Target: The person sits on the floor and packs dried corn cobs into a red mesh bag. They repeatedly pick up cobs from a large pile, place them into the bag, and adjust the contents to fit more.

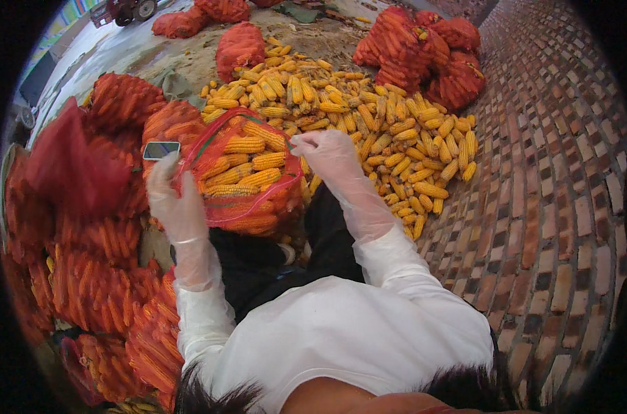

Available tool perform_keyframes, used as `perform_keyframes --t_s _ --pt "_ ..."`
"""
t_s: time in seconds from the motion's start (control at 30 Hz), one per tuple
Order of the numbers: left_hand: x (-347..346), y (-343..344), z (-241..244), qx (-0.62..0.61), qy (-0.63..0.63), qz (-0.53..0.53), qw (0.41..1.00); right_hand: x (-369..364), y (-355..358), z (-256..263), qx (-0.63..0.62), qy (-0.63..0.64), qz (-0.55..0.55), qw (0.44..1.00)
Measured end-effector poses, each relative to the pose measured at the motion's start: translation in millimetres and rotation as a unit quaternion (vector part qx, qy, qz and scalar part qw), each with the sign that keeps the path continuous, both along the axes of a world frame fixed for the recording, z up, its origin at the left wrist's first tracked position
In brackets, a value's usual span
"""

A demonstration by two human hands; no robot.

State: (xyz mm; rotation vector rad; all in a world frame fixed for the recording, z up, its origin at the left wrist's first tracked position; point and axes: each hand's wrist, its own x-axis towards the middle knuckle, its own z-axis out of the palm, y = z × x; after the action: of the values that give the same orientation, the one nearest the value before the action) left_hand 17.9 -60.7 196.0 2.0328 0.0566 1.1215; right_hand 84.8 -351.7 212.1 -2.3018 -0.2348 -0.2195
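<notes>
A red mesh bag (249,212) filled with yellow corn cobs (238,173) stands in front of me, its mouth spread wide. My right hand (326,150), in a clear plastic glove, pinches the right side of the bag's rim. At the rim's left side is my left hand (171,196), gloved the same way, with thumb and fingers around the edge; the exact grip is partly hidden. Just beyond its fingertips a phone-like device (161,150) with a dark screen appears to rest on a neighbouring bag.
A heap of loose corn cobs (381,124) spreads behind and right of the bag. Filled mesh bags (96,290) crowd the left; more bags (422,57) stand at the back right by a brick wall (541,207). A vehicle (127,11) is at the far left.
</notes>
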Motion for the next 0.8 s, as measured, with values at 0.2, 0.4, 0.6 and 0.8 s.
perform_keyframes --t_s 0.2,0.4,0.6,0.8 --pt "15.1 -121.5 15.5 0.093 0.046 -0.225 0.969 17.7 -85.2 -39.2 0.02 0.058 -0.154 0.986" --pt "41.3 -216.6 -16.7 0.074 0.184 -0.437 0.877 9.0 -182.8 -153.2 0.008 0.262 -0.268 0.927" --pt "83.9 -315.2 -76.2 0.106 0.217 -0.508 0.827 -31.3 -252.0 -249.5 -0.067 0.382 -0.292 0.874" --pt "120.4 -393.5 -181.1 -0.279 0.582 -0.44 0.624 -30.7 -294.8 -281.2 0.023 0.408 -0.339 0.847"
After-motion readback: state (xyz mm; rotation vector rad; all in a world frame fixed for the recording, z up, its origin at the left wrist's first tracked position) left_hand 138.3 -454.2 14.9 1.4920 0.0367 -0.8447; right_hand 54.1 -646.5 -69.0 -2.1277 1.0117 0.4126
